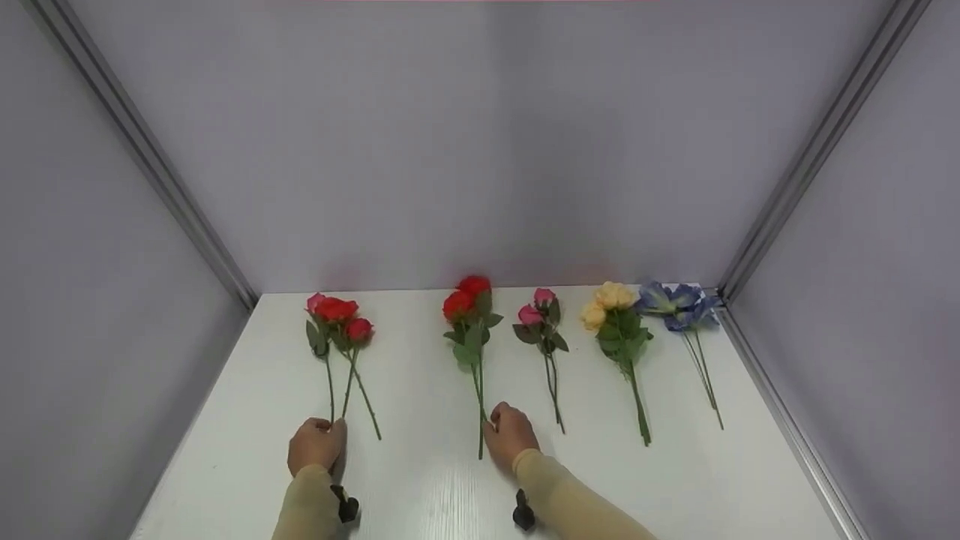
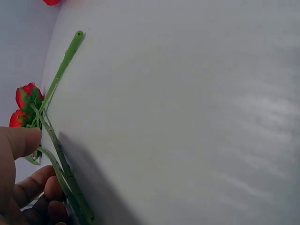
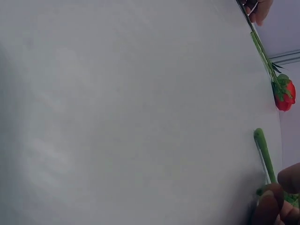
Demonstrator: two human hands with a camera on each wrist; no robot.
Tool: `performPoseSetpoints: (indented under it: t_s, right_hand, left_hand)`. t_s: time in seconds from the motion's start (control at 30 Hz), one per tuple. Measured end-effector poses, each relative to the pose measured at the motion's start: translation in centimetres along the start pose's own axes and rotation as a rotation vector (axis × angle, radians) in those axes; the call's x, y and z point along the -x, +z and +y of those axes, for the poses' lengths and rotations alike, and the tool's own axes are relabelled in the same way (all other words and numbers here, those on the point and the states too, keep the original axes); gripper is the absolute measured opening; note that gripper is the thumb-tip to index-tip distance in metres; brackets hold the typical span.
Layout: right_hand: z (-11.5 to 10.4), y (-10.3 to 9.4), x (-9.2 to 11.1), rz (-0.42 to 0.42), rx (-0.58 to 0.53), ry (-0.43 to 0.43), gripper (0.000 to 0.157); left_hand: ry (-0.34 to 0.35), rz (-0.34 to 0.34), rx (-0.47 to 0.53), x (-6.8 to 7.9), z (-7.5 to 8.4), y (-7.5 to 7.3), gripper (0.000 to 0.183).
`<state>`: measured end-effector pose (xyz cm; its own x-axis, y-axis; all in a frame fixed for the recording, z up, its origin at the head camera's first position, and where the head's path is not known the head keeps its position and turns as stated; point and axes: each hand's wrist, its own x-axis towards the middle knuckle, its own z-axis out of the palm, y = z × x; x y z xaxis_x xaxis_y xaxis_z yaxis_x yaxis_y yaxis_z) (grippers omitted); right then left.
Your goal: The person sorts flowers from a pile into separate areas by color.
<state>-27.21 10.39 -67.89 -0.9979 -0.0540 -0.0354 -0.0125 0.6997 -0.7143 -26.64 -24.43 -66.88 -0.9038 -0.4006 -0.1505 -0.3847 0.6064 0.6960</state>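
Observation:
At the left of the head view, a pink rose [image 1: 316,302] lies overlapping red roses [image 1: 335,309]. My left hand [image 1: 315,444] grips two of their stems [image 2: 65,173] near the lower ends, fingers curled beside them. A third stem [image 2: 65,61] angles away, free of the hand. In the middle lies a pair of red roses [image 1: 459,306] with green leaves. My right hand [image 1: 511,433] pinches a stem of this pair low down, its fingers partly hiding the grip in the right wrist view. Another, longer stem [image 3: 264,150] extends past those fingers.
Right of the middle roses lie pink roses [image 1: 530,315], then cream-yellow flowers [image 1: 615,295], then blue flowers [image 1: 679,298] near the right wall. All rest on a white table [image 1: 420,480], stems toward me. Grey panels [image 1: 480,150] enclose the back and sides.

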Motion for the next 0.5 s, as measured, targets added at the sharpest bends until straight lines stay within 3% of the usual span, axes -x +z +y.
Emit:
performPoseSetpoints:
  t_s: [0.33, 0.5]
  right_hand:
    - [-0.92, 0.48, 0.31, -0.076, 0.01, -0.031, 0.012]
    - [-0.9, 0.79, 0.32, -0.067, 0.02, -0.053, 0.017]
  left_hand:
    - [-0.073, -0.03, -0.006, -0.28, 0.2, 0.14, 0.049]
    - [-0.118, -0.025, -0.018, -0.49, 0.42, 0.28, 0.048]
